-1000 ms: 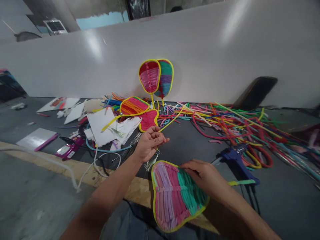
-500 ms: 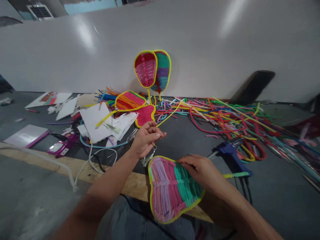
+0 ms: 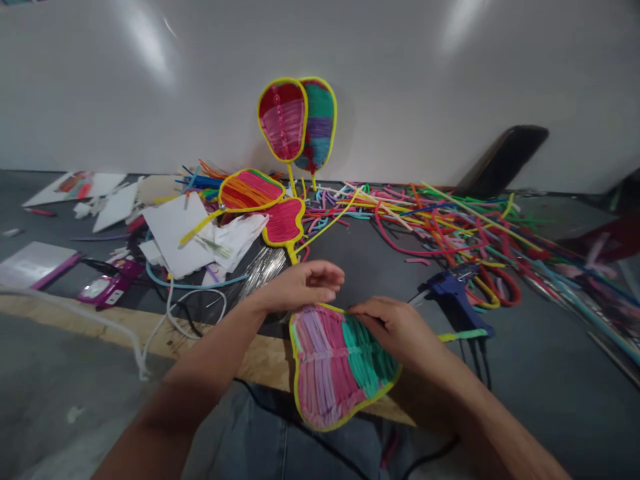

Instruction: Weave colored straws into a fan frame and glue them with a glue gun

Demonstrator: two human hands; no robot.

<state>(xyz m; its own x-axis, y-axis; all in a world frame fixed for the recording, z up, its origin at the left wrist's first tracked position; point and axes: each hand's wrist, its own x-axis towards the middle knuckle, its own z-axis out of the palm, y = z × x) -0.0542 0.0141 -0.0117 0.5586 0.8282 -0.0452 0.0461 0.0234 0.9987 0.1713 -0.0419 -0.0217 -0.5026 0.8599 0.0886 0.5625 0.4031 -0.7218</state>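
A fan-shaped piece [image 3: 325,373], filled with pink, lilac and green fuzzy pipe cleaners and rimmed in yellow, is held over the table's front edge. My right hand [image 3: 387,323] grips its upper right edge between thumb and fingers. A yellow-green stem [image 3: 463,335] sticks out past my right forearm. Just above the fan's top left edge, my left hand [image 3: 317,283] has its fingers loosely bent and apart from the thumb, with nothing visible between them. Behind it lies a small pink fan [image 3: 283,223] with a yellow rim and handle.
Two finished-looking fans [image 3: 283,120] lean on the white wall. Loose pipe cleaners [image 3: 400,220] pile along the back. A blue glue gun [image 3: 453,293], scissors [image 3: 507,287], a propped phone [image 3: 507,160], white paper pieces [image 3: 177,233] and a purple device [image 3: 110,283] with cords lie around.
My left hand has lowered towards the fan's top edge, and its bunched fingers have loosened. My right hand keeps its grip on the fan. The camera view has tilted down slightly.
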